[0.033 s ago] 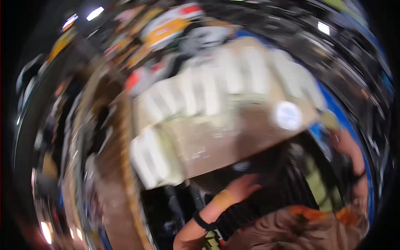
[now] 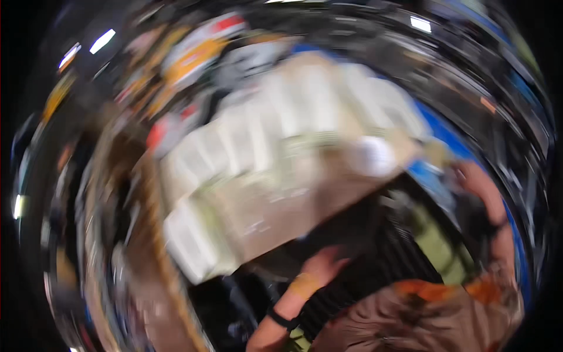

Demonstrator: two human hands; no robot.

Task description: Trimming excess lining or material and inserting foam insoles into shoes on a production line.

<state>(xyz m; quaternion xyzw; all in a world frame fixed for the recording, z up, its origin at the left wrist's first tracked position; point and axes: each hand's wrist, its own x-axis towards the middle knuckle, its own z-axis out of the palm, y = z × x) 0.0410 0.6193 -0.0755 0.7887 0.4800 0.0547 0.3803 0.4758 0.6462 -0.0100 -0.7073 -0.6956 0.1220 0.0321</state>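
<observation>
Head view is heavily blurred: the left hand (image 2: 325,264) is seen at lower centre under a cardboard box (image 2: 281,193); the right hand (image 2: 472,176) at right; neither grip can be told.

Heavily motion-blurred throughout, nothing sharp; bright ceiling lights (image 2: 103,41) smeared at top; fisheye-curved, with black corners all around.
</observation>
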